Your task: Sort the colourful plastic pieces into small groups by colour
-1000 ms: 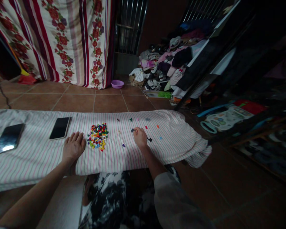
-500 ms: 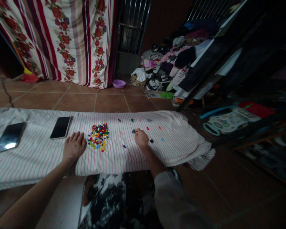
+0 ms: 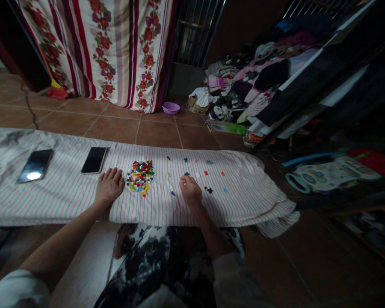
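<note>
My left hand (image 3: 109,187) lies flat with its fingers spread on the striped cloth (image 3: 67,196), just left of a pile of small multicoloured pieces (image 3: 140,176). My right hand (image 3: 191,190) is closed, fingertips pinched on something too small to make out. It rests on the cloth right of the pile, just below a dark grey-blue piece (image 3: 186,174). Small groups of pieces lie around it: purple (image 3: 173,193), black (image 3: 209,190), red (image 3: 205,173), orange (image 3: 222,173), blue (image 3: 225,190), green (image 3: 185,159) and grey (image 3: 209,162).
Two dark phones (image 3: 94,160) lie on the cloth at the left. Beyond the cloth's far edge are a purple basin (image 3: 171,108), a floral curtain (image 3: 122,51) and a heap of clothes (image 3: 244,81). A colourful plastic toy (image 3: 333,167) is at the right.
The view has shifted, so the cloth's contents appear farther right. My right hand has drawn slightly back from the dark grey-blue piece, still closed. My left hand stays flat.
</note>
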`<state>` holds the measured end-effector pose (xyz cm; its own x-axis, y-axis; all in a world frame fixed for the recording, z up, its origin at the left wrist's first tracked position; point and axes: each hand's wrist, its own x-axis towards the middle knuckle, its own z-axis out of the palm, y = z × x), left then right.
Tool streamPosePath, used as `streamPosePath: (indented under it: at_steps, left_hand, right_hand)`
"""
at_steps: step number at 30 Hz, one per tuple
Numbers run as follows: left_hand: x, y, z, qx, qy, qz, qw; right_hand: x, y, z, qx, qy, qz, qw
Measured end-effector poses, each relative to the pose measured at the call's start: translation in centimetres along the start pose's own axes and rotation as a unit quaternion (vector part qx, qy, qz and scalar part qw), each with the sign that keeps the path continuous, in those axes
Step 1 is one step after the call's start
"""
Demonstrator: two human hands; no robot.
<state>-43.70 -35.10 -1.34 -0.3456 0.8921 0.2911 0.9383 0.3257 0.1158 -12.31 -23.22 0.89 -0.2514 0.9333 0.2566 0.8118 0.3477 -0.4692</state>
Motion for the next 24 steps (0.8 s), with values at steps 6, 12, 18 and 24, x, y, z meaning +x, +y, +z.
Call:
streamPosePath:
  at_steps: [6,12,18,24]
  left_hand:
    - [0.0,0.2,-0.4,-0.039,-0.013,-0.019,0.999]
    - [-0.1,0.3,-0.5,-0.040,-0.017,-0.023,0.999]
    - [0.0,0.5,-0.9,-0.049,-0.021,-0.027,0.998]
    - [-0.1,0.5,-0.8,-0.052,-0.017,-0.029,0.998]
  right_hand:
    - [-3.1,-5.0,1.7,0.107,-0.156,-0.146,0.971]
    - [-3.6,-8.3,2.5,0.082,-0.243,-0.201,0.945]
    - [-3.8,-10.0,2.7,0.022,-0.276,-0.210,0.938]
    - [-3.9,-10.4,3.0,-0.001,-0.272,-0.191,0.943]
